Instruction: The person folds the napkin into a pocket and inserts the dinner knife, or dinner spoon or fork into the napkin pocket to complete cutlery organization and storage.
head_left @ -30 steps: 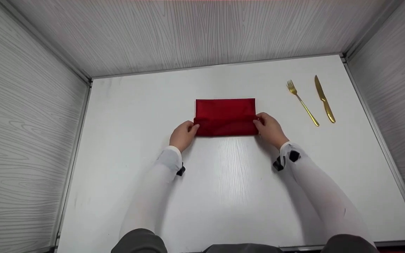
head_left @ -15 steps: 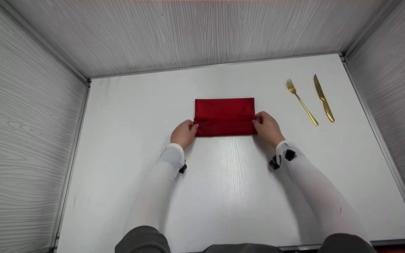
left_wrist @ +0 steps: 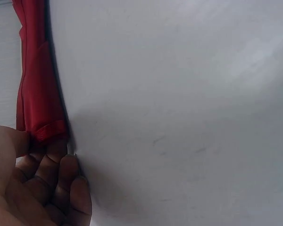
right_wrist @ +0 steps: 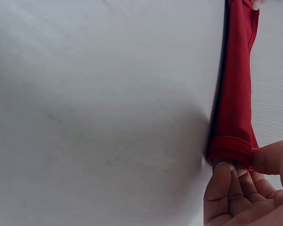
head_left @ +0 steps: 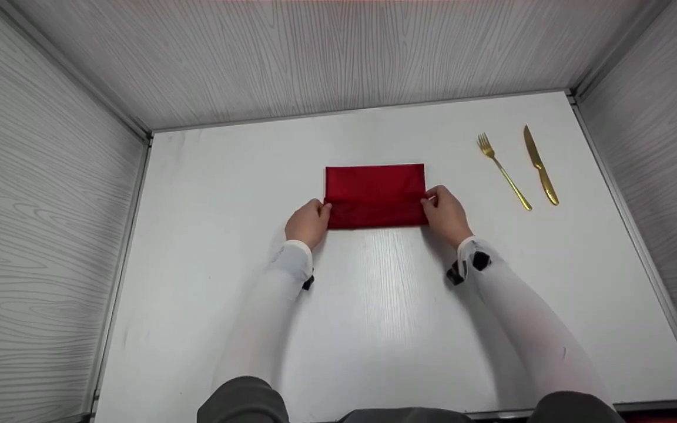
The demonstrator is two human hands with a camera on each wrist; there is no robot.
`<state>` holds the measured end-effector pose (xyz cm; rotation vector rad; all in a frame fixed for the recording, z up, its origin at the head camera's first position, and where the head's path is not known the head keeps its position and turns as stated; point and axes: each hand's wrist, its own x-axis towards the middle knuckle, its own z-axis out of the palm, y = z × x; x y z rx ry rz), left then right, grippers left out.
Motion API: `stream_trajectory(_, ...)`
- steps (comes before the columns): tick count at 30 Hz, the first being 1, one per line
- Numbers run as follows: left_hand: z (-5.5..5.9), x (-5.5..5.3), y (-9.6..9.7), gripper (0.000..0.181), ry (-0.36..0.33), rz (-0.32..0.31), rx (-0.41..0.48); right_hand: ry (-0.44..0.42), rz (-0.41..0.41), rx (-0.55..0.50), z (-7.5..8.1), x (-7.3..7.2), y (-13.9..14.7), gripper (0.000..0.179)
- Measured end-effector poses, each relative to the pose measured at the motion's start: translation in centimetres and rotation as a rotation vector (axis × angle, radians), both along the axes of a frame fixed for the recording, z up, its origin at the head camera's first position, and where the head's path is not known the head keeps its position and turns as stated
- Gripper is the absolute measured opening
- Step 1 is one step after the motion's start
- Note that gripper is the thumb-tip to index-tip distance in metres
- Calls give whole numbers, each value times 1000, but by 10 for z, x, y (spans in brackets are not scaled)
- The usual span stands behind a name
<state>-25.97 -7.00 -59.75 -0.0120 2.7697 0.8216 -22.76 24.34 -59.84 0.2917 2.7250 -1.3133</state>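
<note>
A red cloth napkin [head_left: 375, 185], folded into a rectangle with a band turned up along its near side, lies on the white table. At the napkin's left end my left hand [head_left: 308, 223] pinches the near fold between thumb and curled fingers. The right end is pinched by my right hand [head_left: 448, 216] in the same way. In the left wrist view the left hand [left_wrist: 42, 179] has its thumb on the folded edge and fingers beneath. The right wrist view has the right hand [right_wrist: 247, 188] gripping the layered, hemmed end of the cloth.
Right of the napkin lie a gold fork [head_left: 503, 170] and a gold knife [head_left: 540, 165], tines and blade pointing away. Grey wood-grain panels [head_left: 338, 59] wall in the back and sides of the white table [head_left: 362, 329].
Both hands keep their pinch on the napkin's ends. The forearms have shifted slightly inward; the napkin stays nearly in place, its near band looking a little flatter.
</note>
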Motion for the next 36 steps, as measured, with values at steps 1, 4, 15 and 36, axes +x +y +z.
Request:
stream_trajectory(1, -1, 0, 1, 40, 4, 0, -12, -6, 0, -6, 0, 0, 0, 29)
stream_trajectory(4, -2, -2, 3, 40, 21, 1, -39, -24, 3, -16, -1, -2, 1, 30)
stream_trajectory(15, -2, -4, 7, 41, 36, -1, -87, -15, -21, 3, 0, -2, -3, 35)
stream_trajectory(36, 1, -3, 8, 39, 52, -43, -129, 81, -26, 47, 2, 9, -6, 29)
